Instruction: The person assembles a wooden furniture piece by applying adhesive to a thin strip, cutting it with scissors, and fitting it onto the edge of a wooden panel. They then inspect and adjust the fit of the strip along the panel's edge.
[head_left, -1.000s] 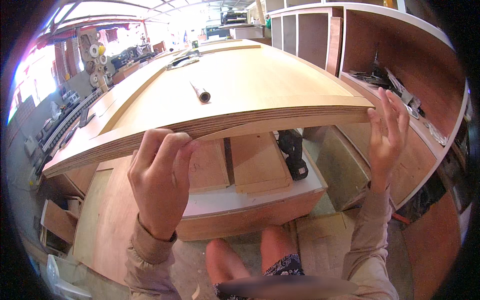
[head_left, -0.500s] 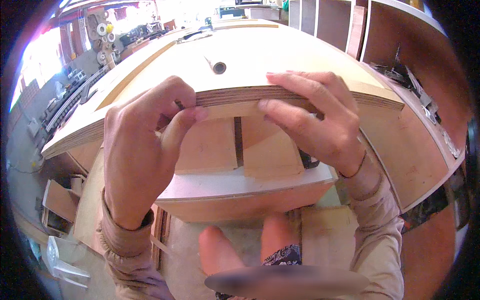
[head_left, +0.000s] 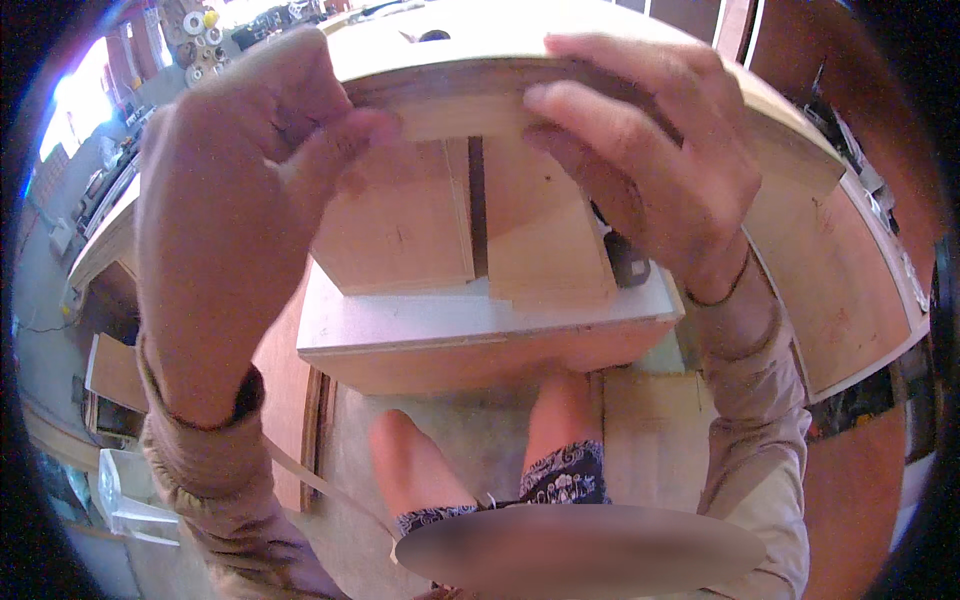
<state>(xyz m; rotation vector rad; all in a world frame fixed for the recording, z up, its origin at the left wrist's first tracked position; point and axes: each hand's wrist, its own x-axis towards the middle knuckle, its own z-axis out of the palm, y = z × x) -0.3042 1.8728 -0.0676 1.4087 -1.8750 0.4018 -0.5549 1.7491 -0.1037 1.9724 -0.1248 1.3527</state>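
Note:
A large pale plywood board lies in front of me, its layered front edge facing me. My left hand is closed over this edge at the left, fingers curled on top and thumb pressed beneath. To the right, my right hand clasps the same edge, with its fingers over the top and its thumb against the front face. Between the hands a lighter wooden band runs under the layered edge. On the board's top, a small round tube is partly cut off by the edge.
Below the board, wooden panels stand on a white-topped wooden box, with a dark object beside them. A thin strip slants down near my left sleeve. A white plastic stool stands at lower left; a brown cabinet panel rises at right.
The view has tipped downward, so the board edge and both hands sit higher in the picture. The gap between my hands looks slightly wider; both still hold the edge.

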